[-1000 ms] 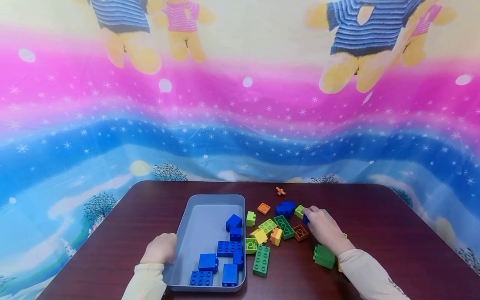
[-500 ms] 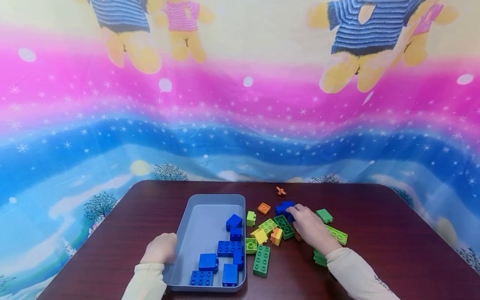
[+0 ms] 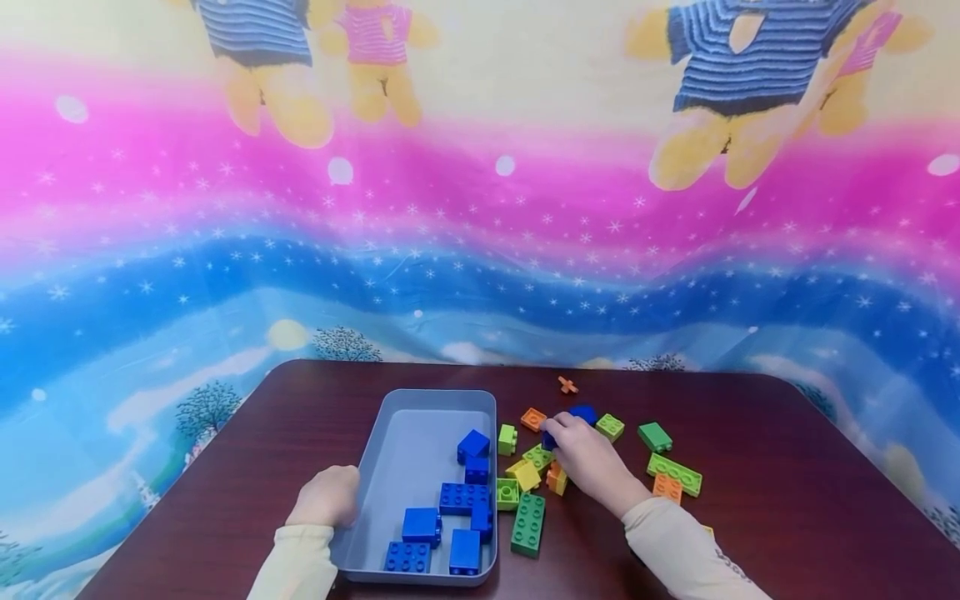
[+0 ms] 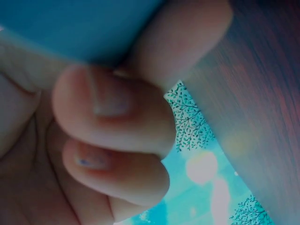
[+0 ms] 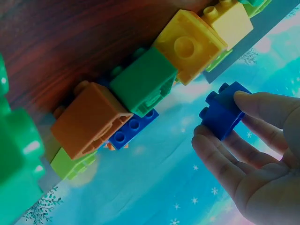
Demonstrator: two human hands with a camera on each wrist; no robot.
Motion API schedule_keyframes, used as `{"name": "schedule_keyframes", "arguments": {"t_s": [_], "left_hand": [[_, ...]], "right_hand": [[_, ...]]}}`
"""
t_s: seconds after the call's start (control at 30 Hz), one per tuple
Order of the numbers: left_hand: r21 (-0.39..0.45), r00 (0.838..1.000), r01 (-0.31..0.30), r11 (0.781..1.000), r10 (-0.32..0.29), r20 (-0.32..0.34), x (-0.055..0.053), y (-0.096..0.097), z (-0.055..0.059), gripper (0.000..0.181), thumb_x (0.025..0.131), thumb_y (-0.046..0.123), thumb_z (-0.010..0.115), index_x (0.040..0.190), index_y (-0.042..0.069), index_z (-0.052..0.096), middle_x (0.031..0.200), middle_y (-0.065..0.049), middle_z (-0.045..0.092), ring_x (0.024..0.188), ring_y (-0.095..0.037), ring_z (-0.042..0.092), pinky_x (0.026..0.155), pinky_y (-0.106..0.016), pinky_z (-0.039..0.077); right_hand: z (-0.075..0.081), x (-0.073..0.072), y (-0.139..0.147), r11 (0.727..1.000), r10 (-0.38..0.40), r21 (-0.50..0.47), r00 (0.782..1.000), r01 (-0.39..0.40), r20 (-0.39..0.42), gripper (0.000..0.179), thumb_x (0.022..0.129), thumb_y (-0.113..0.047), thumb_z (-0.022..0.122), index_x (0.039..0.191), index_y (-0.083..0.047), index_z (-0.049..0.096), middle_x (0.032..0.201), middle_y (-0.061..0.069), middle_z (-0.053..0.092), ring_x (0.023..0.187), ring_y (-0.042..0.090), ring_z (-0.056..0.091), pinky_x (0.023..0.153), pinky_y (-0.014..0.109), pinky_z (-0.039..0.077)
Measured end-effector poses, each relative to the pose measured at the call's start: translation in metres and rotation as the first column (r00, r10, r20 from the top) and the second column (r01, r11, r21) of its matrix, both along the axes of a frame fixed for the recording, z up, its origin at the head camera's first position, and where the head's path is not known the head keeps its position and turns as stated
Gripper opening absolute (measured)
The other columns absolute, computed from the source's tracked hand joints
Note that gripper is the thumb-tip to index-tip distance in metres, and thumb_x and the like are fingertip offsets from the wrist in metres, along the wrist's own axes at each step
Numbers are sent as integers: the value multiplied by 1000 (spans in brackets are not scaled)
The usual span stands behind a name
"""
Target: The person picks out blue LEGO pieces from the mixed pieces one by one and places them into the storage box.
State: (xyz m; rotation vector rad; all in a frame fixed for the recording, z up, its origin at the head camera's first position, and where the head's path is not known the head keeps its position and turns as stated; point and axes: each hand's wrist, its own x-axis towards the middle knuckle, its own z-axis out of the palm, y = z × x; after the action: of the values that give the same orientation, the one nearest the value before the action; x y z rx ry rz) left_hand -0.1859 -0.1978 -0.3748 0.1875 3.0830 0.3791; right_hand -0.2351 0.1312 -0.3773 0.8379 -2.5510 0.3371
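Observation:
My left hand grips the left wall of a grey tray, its fingers curled in at the edge. In the left wrist view the tray is a blurred blue-grey band above the bent fingers. Several blue toy building bricks lie in the tray's right half, among them a studded one. Over the loose bricks, my right hand pinches a small blue brick between thumb and fingers, studs showing in the right wrist view. Most of that brick is hidden by the fingers in the head view.
Loose bricks lie right of the tray: a green one, a yellow one, a lime plate and another blue one behind the right hand. An orange cross-shaped piece is near the table's far edge.
My right hand has moved left over the bricks toward the tray with the blue brick, uncovering bricks on the right. My left hand keeps its grip on the tray.

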Motion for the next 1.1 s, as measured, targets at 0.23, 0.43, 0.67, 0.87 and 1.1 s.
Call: {"name": "schedule_keyframes", "arguments": {"t_s": [0.23, 0.43, 0.67, 0.87, 1.1], "left_hand": [[-15, 1000, 2, 1000, -2, -18, 1, 0, 0, 22, 61, -14, 56, 59, 5, 45, 54, -5, 37, 49, -16, 34, 44, -28, 32], [-24, 1000, -6, 1000, 6, -25, 1, 1, 2, 22, 61, -13, 57, 58, 5, 44, 54, -5, 37, 49, -16, 34, 43, -28, 32], [-35, 1000, -16, 999, 15, -17, 2, 2, 3, 23, 63, -12, 56, 57, 6, 44, 53, -4, 36, 48, -16, 35, 42, -28, 32], [-36, 1000, -17, 999, 16, -18, 2, 3, 2, 22, 63, -12, 56, 57, 6, 44, 53, -4, 36, 48, -15, 35, 42, -28, 32], [-25, 1000, -16, 1000, 16, -20, 2, 3, 2, 23, 63, -12, 56, 57, 6, 44, 53, -4, 36, 48, -16, 35, 42, -28, 32]], "right_hand": [[-4, 0, 0, 1000, 3, 13, 1000, -3, 31, 33, 70, -2, 73, 101, -1, 61, 90, 9, 58, 81, 21, 57, 68, 32, 49], [-4, 0, -3, 1000, -4, 23, 999, 3, 42, 34, 70, -3, 73, 102, -2, 61, 91, 9, 58, 81, 20, 57, 67, 31, 49], [-5, 1, -2, 999, -6, 32, 1000, 5, 28, 33, 70, -4, 73, 100, -2, 61, 89, 8, 57, 79, 19, 57, 65, 31, 49], [-4, 1, -3, 1000, -11, 24, 1000, 10, 29, 33, 70, -4, 73, 101, -2, 61, 89, 8, 57, 79, 19, 57, 67, 31, 49], [-3, 4, -13, 999, -19, 37, 998, 16, 58, 33, 71, -5, 73, 102, -4, 61, 92, 7, 58, 81, 18, 57, 69, 30, 49]]}}
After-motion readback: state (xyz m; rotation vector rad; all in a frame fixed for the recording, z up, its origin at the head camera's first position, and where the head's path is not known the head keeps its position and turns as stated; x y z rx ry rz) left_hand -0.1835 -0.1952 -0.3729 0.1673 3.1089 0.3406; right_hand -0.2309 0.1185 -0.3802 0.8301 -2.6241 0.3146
